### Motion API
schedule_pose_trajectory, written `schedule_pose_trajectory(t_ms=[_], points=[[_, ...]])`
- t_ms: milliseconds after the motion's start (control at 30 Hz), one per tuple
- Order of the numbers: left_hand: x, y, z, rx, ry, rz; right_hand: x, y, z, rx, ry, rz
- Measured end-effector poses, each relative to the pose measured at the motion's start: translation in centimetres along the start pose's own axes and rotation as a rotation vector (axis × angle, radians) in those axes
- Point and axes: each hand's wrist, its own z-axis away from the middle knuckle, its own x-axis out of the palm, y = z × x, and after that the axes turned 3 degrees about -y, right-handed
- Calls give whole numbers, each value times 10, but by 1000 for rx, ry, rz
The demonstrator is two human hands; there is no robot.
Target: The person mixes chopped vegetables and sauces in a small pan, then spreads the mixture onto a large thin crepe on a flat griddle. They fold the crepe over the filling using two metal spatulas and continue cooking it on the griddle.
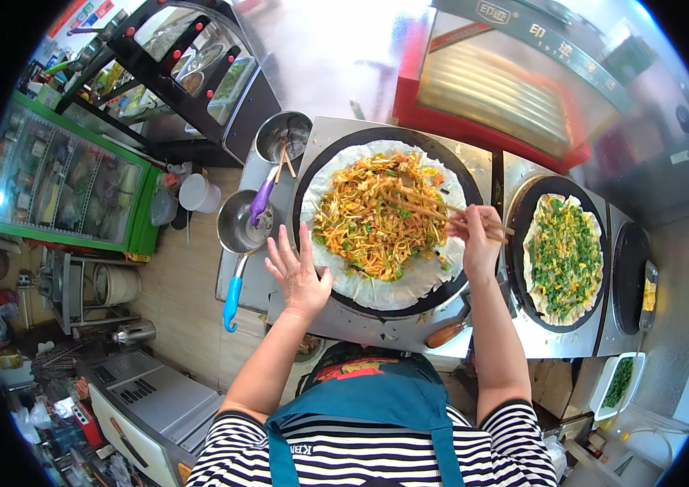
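Observation:
My right hand (479, 234) grips a pair of long wooden chopsticks (420, 205), whose tips reach into a heap of shredded vegetable filling (359, 228). The heap covers most of a thin, pale round flatbread (372, 295) on a black round griddle (472, 185). Over the flatbread's left edge, my left hand (300, 274) is empty with its fingers spread; whether it touches the bread I cannot tell. A tool with a wooden handle (446, 334) lies at the griddle's front right, partly hidden by my right forearm.
To the right, a second griddle (513, 268) bears a flatbread topped with chopped greens (565, 259). Two metal saucepans (228, 228) (266, 125) stand at left, one with a blue handle (232, 304). A tray of greens (618, 383) sits lower right. A red-framed glass case (490, 91) stands behind.

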Motion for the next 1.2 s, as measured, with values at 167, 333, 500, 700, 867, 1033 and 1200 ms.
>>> schedule_pose_trajectory(t_ms=[167,333,500,700,867,1033,1200], points=[[1,-5,-11,-20,35,4,-52,-8,-10,-5,145,-1],[0,-13,-8,8,163,149,-85,-14,40,11,144,20],[-8,-24,34,246,256,374,-102,-29,85,59,125,95],[3,-45,116,471,31,794,-77,-34,98,121,-13,150],[6,-67,155,429,-80,793,-61,-50,97,65,63,127],[2,-78,172,297,-26,805,-42,-28,106,151,-143,157],[4,-86,177,175,32,874,4,-12,103,93,-129,156]])
